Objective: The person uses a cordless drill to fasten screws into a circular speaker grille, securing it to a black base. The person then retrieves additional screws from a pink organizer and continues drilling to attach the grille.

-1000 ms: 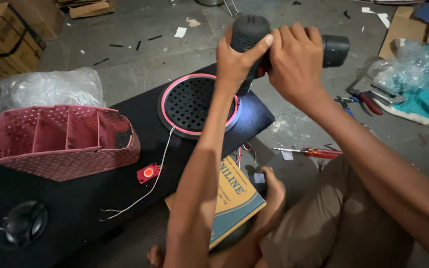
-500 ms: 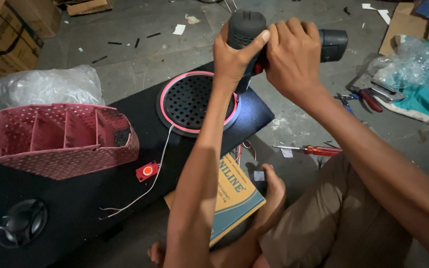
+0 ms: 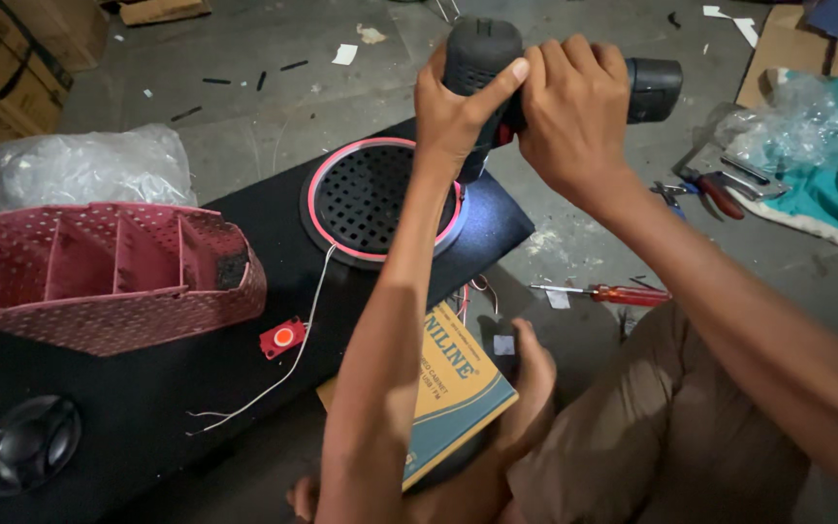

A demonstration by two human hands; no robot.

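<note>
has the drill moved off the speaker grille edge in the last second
No. The cordless drill, gripped by the left hand and right hand, stays over the right edge of the round speaker grille, as before.

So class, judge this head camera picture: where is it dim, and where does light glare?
Head view: dim bottom left around the black panel; bright glow rims the round grille; left hand and right hand on the drill look sharp; crumpled plastic glints.
</note>
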